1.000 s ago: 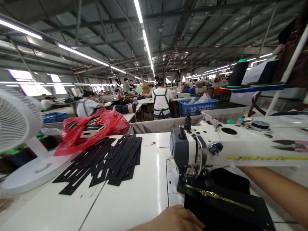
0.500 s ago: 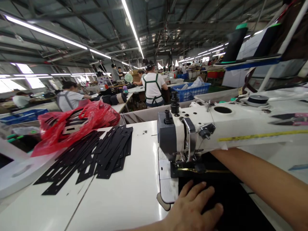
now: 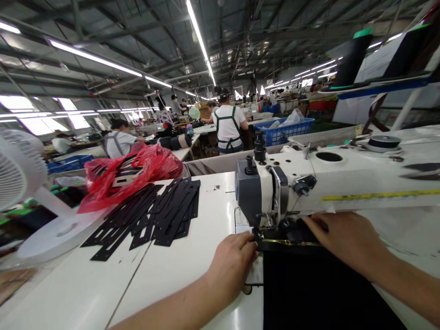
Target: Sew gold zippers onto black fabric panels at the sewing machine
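Observation:
A white sewing machine (image 3: 295, 183) with a grey head stands on the table. Black fabric (image 3: 309, 288) with a gold-toothed zipper (image 3: 288, 242) lies under its needle area and hangs toward me. My left hand (image 3: 233, 259) is closed at the fabric's left corner, beside the zipper's end, its fingertips pinched on the edge. To the right of the presser foot, my right hand (image 3: 347, 238) is curled over the fabric's upper edge, with thumb and fingers closed on it beneath the machine arm. Some of its fingertips are hidden.
Black slotted strips (image 3: 175, 211) lie piled left of the machine, against a red plastic bag (image 3: 134, 169). A white fan (image 3: 51, 215) stands at far left. Thread cones (image 3: 352, 59) rise at right. A blue basket (image 3: 283, 130) and several people are beyond the table.
My left hand has gone from lying spread on the fabric to pinching its left corner. My right hand has come out from behind the machine arm to the fabric's edge. The view has turned left.

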Motion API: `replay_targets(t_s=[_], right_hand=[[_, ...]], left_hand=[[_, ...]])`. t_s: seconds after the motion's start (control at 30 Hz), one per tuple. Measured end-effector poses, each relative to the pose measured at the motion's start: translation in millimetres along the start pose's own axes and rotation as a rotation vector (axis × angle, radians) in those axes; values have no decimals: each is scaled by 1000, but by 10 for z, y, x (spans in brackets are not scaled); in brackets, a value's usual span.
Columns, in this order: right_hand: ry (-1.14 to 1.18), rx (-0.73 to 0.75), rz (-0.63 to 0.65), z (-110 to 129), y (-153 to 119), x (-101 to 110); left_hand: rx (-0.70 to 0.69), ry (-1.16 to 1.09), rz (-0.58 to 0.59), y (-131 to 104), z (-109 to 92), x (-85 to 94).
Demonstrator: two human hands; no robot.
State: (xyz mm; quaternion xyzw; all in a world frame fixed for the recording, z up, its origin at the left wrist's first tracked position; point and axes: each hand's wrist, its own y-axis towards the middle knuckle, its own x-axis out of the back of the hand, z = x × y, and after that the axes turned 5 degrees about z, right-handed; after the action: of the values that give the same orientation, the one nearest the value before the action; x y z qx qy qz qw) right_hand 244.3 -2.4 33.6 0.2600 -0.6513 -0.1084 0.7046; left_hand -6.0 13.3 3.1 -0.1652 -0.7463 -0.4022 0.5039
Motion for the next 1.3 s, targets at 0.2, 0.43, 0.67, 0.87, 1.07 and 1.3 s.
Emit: replay_targets(t_s=[0.2,0.43,0.67,0.87,1.07,1.3], right_hand=[[163,384,-40,504,-96,-223],[288,341,69,597,-75,-360],[302,288,141,648,-89,-304],[302,297,108,628,-86,-339],[310,287,117,607,-4,-353],[336,287,112,610,50,-344]], left_hand=[[-103,133,18,10,-2,-137],[-144,147,-25,32,-56,-132],[-150,117,-30,49,-51,-126],[-131,108,-17,42,-64,-114],[-88,118,-17,108,7,-183],[-100,142,-51,137,62,-219]])
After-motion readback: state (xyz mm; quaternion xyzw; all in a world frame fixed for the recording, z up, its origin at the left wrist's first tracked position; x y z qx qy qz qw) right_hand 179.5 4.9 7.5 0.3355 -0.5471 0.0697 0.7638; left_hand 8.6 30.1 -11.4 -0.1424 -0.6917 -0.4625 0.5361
